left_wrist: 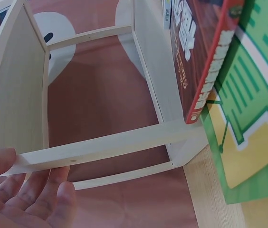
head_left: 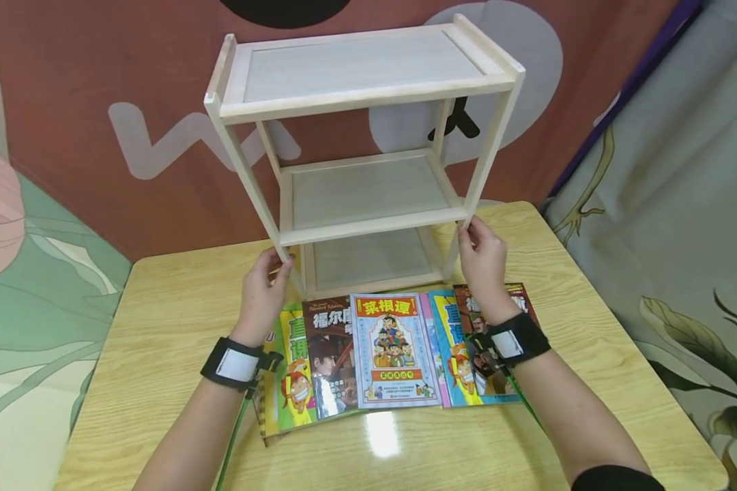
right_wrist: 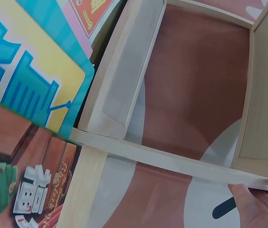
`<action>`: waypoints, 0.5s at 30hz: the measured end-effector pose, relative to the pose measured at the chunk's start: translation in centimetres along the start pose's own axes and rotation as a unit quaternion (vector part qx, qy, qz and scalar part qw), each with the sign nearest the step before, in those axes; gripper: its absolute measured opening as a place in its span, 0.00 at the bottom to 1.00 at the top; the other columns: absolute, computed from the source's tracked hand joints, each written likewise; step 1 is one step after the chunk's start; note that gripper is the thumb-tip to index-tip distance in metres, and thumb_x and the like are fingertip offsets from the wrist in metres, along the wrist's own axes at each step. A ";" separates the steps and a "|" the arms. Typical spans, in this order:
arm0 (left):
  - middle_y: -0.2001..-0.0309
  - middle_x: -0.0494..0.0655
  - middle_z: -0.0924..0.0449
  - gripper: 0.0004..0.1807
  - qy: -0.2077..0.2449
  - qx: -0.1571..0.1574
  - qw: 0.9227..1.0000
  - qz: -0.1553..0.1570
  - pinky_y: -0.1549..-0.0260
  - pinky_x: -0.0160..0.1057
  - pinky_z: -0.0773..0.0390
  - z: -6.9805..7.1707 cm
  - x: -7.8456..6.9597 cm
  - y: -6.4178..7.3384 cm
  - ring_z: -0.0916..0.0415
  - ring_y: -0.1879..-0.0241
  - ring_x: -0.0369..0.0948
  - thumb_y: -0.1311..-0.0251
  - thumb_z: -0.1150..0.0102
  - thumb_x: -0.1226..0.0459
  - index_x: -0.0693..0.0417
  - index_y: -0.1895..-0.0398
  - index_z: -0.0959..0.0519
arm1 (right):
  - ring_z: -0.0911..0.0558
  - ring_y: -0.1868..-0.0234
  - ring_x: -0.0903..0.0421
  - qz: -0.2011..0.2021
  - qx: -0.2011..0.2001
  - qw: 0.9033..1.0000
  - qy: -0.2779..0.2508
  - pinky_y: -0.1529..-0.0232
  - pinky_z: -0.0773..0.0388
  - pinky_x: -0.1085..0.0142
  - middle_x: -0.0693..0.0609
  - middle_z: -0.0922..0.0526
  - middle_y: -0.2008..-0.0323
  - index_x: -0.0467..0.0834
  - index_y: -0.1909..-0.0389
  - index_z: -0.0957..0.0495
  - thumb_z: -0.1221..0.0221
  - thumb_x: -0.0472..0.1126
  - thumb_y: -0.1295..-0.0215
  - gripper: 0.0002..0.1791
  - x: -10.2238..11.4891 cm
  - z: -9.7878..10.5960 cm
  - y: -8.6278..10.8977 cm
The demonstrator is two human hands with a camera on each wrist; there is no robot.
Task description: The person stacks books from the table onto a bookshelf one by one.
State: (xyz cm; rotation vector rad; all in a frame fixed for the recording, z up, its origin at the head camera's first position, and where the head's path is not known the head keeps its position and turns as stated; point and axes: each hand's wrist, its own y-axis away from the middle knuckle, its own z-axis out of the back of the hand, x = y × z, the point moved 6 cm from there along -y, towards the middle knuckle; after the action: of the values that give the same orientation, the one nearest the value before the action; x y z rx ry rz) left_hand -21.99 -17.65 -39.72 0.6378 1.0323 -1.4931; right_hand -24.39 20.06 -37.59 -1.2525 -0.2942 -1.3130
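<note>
A pale wooden shelf (head_left: 368, 225) with three levels stands upright at the back of the table. My left hand (head_left: 263, 290) grips its front left post just under the middle level; in the left wrist view the thumb and fingers (left_wrist: 39, 190) wrap that post. On the other side my right hand (head_left: 484, 259) pinches the front right post at about the same height, and the right wrist view shows fingertips (right_wrist: 248, 199) on it. The shelf boards carry nothing. In front of the shelf lie several picture books, with a blue-bordered one (head_left: 396, 382) in the middle.
Dark-covered books (head_left: 328, 341) and green and blue ones (head_left: 451, 327) overlap in a row near the shelf's foot. The wooden table (head_left: 178, 341) extends to both sides. A brown printed cloth (head_left: 67, 82) hangs behind, and a grey curtain (head_left: 669, 170) hangs at the right.
</note>
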 end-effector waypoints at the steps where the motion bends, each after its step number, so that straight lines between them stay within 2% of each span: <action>1: 0.43 0.60 0.21 0.20 0.000 -0.002 1.000 0.001 0.42 0.55 0.25 0.1 0.0 0.0 0.25 0.42 0.54 0.23 0.48 0.63 0.66 0.35 0.29 | 0.17 0.44 0.45 0.001 0.001 1.000 0.000 0.45 0.21 0.52 0.37 0.17 0.45 0.33 0.39 0.21 0.42 0.32 0.25 0.17 0.1 -0.1 0.0; 6: 0.43 0.60 0.21 0.19 0.003 -0.012 1.000 0.003 0.42 0.54 0.24 0.4 0.1 0.1 0.24 0.42 0.53 0.23 0.48 0.64 0.66 0.36 0.28 | 0.17 0.45 0.44 0.007 0.005 1.000 -0.002 0.45 0.21 0.51 0.36 0.17 0.46 0.32 0.40 0.21 0.43 0.33 0.25 0.17 0.4 -0.4 0.0; 15: 0.43 0.59 0.21 0.20 0.004 -0.019 1.000 -0.013 0.42 0.53 0.24 0.6 0.2 0.3 0.24 0.41 0.52 0.23 0.48 0.64 0.64 0.34 0.29 | 0.16 0.47 0.43 0.008 0.008 1.000 -0.003 0.47 0.20 0.52 0.35 0.16 0.47 0.32 0.42 0.20 0.43 0.31 0.25 0.15 0.4 -0.7 0.0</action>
State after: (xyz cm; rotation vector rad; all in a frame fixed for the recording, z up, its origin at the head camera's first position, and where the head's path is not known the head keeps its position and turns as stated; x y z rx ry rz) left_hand -21.62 -18.31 -39.69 0.6055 1.0763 -1.4905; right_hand -24.62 19.25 -37.55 -1.2432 -0.2968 -1.2918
